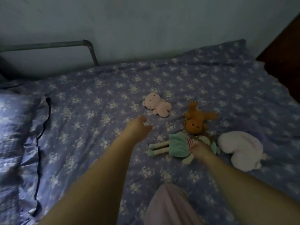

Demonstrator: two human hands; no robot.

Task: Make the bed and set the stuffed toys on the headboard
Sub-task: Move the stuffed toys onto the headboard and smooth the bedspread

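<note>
**Op:** Across the bed [97, 114] I see the floral cover spread fairly flat, with some creases, so I judge the bed-making part mostly done. On the left a bunched quilt or pillow [14, 135] in the same print sits rumpled and may want straightening.

**Desk:** And the toys?

**Op:** All 4 are on the mattress, none on the headboard yet. The pink bear [155, 105] lies furthest out. The orange plush [197, 120] is to its right and nearer me. The doll in the green dress [178, 147] lies just below the orange one, nearly touching it, and the white plush [241, 151] sits just beside the doll's head end.

**Desk:** Hands?

**Op:** My left hand [139, 127] hovers above the cover, fingers spread and loosely curved, holding nothing, short of the pink bear. My right hand [200, 149] rests on the doll's upper body; motion blur hides the fingers, so I cannot tell whether they pinch the dress or only touch it.

**Desk:** Where is the headboard?

**Op:** I cannot say for certain. A grey metal rail [48, 45] runs along the wall [146, 21] at far left, and a dark wooden panel [282, 62] stands at far right. Either could be it.

**Desk:** Any containers?

**Op:** None in view: no basket, box or bin. So all 4 placements are left, as I read it.
</note>
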